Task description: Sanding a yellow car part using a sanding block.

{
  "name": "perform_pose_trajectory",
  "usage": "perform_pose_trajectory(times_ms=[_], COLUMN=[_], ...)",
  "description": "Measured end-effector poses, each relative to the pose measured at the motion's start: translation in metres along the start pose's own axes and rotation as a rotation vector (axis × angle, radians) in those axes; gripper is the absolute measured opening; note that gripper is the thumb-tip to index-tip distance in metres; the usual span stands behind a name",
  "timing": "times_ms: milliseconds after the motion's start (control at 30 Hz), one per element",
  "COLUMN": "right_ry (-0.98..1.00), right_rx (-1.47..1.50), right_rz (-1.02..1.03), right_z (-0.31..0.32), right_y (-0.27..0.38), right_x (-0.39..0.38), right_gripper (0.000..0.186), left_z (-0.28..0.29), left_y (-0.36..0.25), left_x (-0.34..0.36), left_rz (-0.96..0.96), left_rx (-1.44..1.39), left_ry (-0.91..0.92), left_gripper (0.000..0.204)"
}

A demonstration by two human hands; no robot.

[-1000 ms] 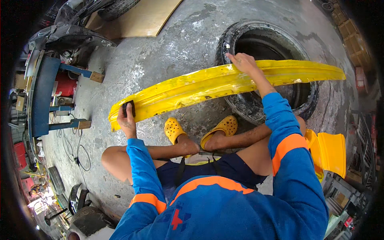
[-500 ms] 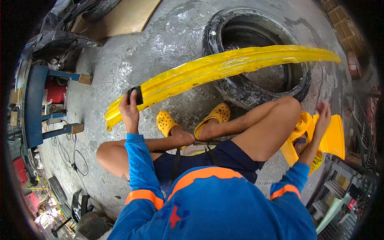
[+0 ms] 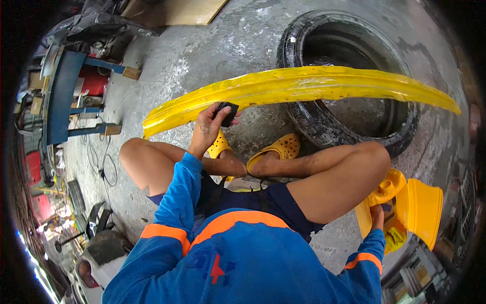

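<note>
My left hand (image 3: 203, 127) is closed around a small black block (image 3: 229, 113), perhaps a sanding pad. It is just below the long, curved yellow strip (image 3: 304, 83), which looks like a car body part with scuffed, pale patches. The strip lies across a tyre (image 3: 291, 55), its left end reaching out past my left knee. Beside my right leg, my right hand (image 3: 377, 216) reaches into a yellow plastic container (image 3: 424, 210) with a raised flap. The container's wall and its contents hide those fingers. A bright yellow cloth-like item (image 3: 395, 239) lies in it.
To the left stands a blue metal stand (image 3: 63, 101) with wood-tipped arms, a cable (image 3: 109, 175) on the floor near it. A wooden board (image 3: 187, 12) lies at the far left. Metal racks (image 3: 415, 276) crowd the lower right. My feet wear yellow clogs (image 3: 283, 146).
My left hand, with the black block, has moved right and off the strip's face toward me. My right hand has dropped into the yellow container. The whole view has shifted.
</note>
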State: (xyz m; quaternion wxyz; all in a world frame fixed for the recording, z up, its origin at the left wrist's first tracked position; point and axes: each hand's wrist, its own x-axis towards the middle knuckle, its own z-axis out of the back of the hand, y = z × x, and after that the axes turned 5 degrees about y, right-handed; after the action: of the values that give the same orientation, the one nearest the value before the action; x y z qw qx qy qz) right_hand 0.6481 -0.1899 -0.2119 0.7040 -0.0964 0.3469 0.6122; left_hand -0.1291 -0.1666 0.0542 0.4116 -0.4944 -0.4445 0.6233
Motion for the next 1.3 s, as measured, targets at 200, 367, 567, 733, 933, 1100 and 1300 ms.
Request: perform_pose_trajectory(times_ms=[200, 367, 567, 733, 933, 1100, 1300], right_ry=[-0.034, -0.179, -0.076, -0.043, 0.371, 0.355, -0.514], right_rx=[0.305, 1.309, 2.349, 2.081, 1.371, 0.725, -0.249], right_rz=[-0.255, -0.428, 0.156, 0.660, 0.385, 0.411, 0.984], right_z=[-0.010, -0.008, 0.078, 0.216, 0.281, 0.299, 0.248], right_y=[-0.007, -0.042, -0.089, 0.030, 0.333, 0.459, 0.469], right_x=[0.034, 0.045, -0.013, -0.056, 0.014, 0.069, 0.184], right_gripper=[0.033, 0.033, 0.033, 0.035, 0.054, 0.060, 0.057], left_z=[0.002, -0.034, -0.127, -0.245, -0.367, -0.292, -0.092], left_y=[-0.009, -0.015, -0.012, -0.028, -0.041, -0.020, 0.000], left_x=[-0.019, 0.002, 0.069, 0.127, 0.176, 0.198, 0.126], left_rz=[0.144, 0.160, -0.114, -0.331, 0.095, -0.189, -0.595], left_rx=[0.047, -0.108, -0.069, 0.064, -0.461, -0.440, 0.557], left_ry=[-0.083, 0.045, 0.344, 0.415, 0.472, 0.273, 0.198], left_gripper=[0.030, 0.032, 0.028, 0.035, 0.027, 0.025, 0.027])
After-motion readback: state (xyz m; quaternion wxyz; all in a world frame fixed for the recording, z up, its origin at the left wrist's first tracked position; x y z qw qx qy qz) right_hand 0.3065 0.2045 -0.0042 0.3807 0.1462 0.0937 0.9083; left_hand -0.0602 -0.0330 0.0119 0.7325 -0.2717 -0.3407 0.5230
